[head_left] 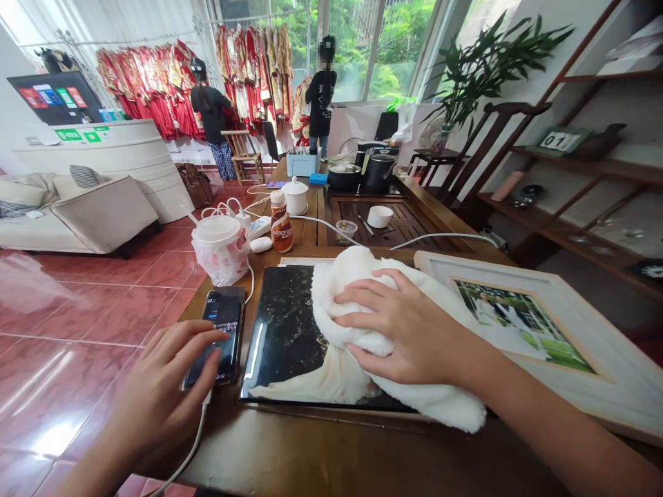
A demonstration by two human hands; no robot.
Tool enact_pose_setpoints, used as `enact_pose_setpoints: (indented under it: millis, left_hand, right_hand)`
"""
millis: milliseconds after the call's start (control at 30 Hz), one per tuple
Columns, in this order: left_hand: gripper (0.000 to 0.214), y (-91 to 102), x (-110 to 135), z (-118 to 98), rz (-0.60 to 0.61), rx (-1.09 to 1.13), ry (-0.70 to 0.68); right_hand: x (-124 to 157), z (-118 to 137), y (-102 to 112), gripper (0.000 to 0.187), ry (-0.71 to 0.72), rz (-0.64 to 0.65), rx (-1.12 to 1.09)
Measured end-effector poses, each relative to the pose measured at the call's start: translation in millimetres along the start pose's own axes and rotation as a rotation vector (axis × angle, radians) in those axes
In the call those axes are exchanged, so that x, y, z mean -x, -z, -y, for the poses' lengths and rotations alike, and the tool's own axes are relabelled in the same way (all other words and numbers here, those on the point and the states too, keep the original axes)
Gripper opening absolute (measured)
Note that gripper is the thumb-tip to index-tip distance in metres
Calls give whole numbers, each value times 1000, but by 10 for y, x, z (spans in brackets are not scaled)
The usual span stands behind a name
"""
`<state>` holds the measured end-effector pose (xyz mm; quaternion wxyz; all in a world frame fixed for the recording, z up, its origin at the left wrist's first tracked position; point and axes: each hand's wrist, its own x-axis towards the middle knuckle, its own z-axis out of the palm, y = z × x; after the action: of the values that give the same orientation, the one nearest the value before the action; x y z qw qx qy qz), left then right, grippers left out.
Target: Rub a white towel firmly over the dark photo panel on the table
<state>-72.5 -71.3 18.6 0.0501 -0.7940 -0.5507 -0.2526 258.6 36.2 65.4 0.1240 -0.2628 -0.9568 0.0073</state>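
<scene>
My left hand (168, 386) hovers at the phone (222, 338), its fingers apart and slightly bent above the lit screen. I cannot tell whether a fingertip touches the glass. A white cable runs from the phone's lower end. My right hand (388, 324) is curled over a bunched fluffy white cloth (352, 269) and grips it. Under the cloth lies a glossy photo panel (280, 310), dark with a pale dress at its bottom; the cloth hides its right part. To the right leans a pale wooden picture frame (549, 290) with a couple's photo, partly behind my arm.
Behind the panel stand a wrapped tub (220, 248), a brown bottle (281, 224), a lidded white pot (295, 197) and a tea tray (342, 207) with a white cup (380, 217). Cables cross the wooden table. Two people stand near red garments (155, 90) at the back.
</scene>
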Motion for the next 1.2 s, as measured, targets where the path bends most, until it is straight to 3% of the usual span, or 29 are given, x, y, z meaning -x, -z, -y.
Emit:
enact_pose_setpoints:
  millis: [200,400,733,1200]
  left_hand:
    - [37,-115,477,300,51,-201,177]
    - [51,-178,502,241,193,-196,205]
    - [42,-163,605,221,77,-100,292]
    - [35,-190,731,201,19,-99,235]
  right_hand:
    - [2,-24,-23,21,14,-5,-19]
    - [5,-12,-30,20,4,-16,-27]
    - [9,-32,-47,21,17,-37,-54]
    - [-12,-22,-42,21,2,-32,-62]
